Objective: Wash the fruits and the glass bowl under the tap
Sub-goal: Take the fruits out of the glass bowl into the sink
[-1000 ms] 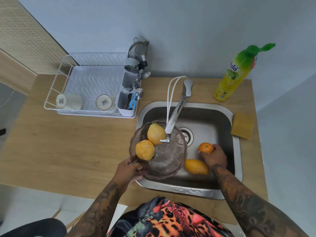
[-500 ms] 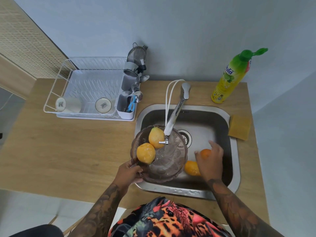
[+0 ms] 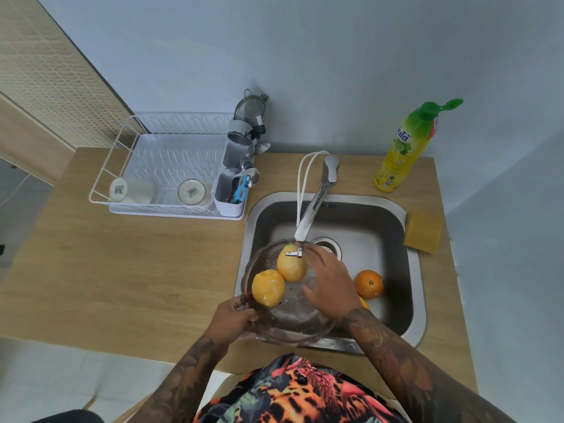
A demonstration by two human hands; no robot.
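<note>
My left hand (image 3: 236,315) grips the near-left rim of the glass bowl (image 3: 293,326), which sits over the sink's left edge under the tap (image 3: 308,221). Two yellow fruits lie in the bowl: one (image 3: 268,287) at the left, another (image 3: 292,264) right below the tap's spout. My right hand (image 3: 331,286) hovers over the bowl's right side, fingers spread, holding nothing. An orange (image 3: 368,283) rests on the sink floor to the right of that hand. A sliver of another orange-yellow fruit (image 3: 364,303) peeks out beside my right wrist.
The steel sink (image 3: 412,315) is set in a wooden counter (image 3: 122,270). A yellow sponge (image 3: 422,235) lies at its right rim, and a green-capped soap bottle (image 3: 406,148) stands behind. A white dish rack (image 3: 164,166) with cups and a utensil caddy (image 3: 232,190) stands at the left.
My right hand has let go of the orange in the sink and moved left and up over the bowl. My left hand still holds the bowl's rim.
</note>
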